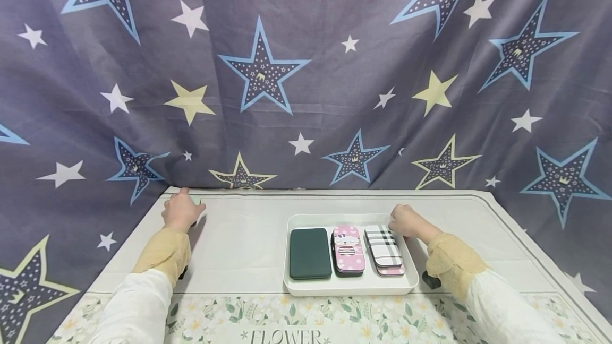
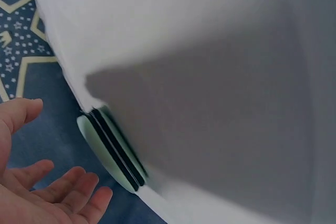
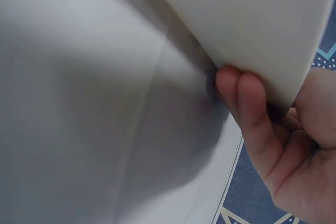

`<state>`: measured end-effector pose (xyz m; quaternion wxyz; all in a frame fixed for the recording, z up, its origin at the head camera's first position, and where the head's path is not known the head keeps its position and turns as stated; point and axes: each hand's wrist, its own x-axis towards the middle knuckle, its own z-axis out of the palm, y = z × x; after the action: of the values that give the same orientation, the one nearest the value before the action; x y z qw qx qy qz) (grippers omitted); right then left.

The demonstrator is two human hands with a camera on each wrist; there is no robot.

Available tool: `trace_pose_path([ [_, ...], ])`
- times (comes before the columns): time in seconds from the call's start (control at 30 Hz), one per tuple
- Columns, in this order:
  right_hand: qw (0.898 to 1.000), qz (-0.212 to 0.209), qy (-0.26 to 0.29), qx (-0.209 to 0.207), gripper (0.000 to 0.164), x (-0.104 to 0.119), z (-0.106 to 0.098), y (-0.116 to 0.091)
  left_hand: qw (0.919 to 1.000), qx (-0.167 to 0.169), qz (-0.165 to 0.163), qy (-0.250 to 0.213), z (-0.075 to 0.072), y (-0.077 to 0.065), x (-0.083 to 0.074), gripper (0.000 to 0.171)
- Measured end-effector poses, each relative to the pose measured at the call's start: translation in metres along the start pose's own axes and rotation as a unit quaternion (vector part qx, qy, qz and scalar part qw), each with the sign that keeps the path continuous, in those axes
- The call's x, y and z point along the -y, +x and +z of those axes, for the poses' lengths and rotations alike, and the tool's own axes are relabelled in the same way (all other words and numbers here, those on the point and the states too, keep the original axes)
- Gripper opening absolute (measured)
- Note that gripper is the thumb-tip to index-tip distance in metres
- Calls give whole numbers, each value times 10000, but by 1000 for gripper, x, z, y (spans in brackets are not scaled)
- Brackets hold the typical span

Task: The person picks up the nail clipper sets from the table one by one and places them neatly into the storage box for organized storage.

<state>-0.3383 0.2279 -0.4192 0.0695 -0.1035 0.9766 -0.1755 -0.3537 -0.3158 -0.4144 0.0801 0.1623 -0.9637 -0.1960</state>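
In the head view my left hand (image 1: 180,210) is at the far left corner of the table. Beside it lies a pale green zipped case (image 2: 111,150) with a dark band round its side, mostly hidden by the hand in the head view. The left wrist view shows that hand's (image 2: 58,192) fingers spread and relaxed, a little apart from the case. My right hand (image 1: 408,222) grips the right wall of a white tray (image 1: 351,286), fingertips (image 3: 251,90) against its outer side. Inside the tray are a dark green case (image 1: 310,254), a pink cartoon case (image 1: 348,249) and a plaid case (image 1: 384,246).
Under the plaid case another pink case (image 1: 391,271) peeks out. A pale tablecloth (image 1: 239,248) with a floral front band covers the table. Behind it and along the sides hangs a star-patterned curtain (image 1: 315,121).
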Motion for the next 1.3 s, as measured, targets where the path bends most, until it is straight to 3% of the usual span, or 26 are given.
trace_pose_path([
  [0.33,10000,26,73,16,18,0,0,0,9996,116,-83,242,7,0,9,69],
  [0.77,10000,-58,35,-23,21,-1,-1,1,9985,130,-321,422,2,-3,18,64],
  [1.3,10000,-84,37,-28,23,0,-1,1,9961,522,-663,261,-4,-6,25,69],
])
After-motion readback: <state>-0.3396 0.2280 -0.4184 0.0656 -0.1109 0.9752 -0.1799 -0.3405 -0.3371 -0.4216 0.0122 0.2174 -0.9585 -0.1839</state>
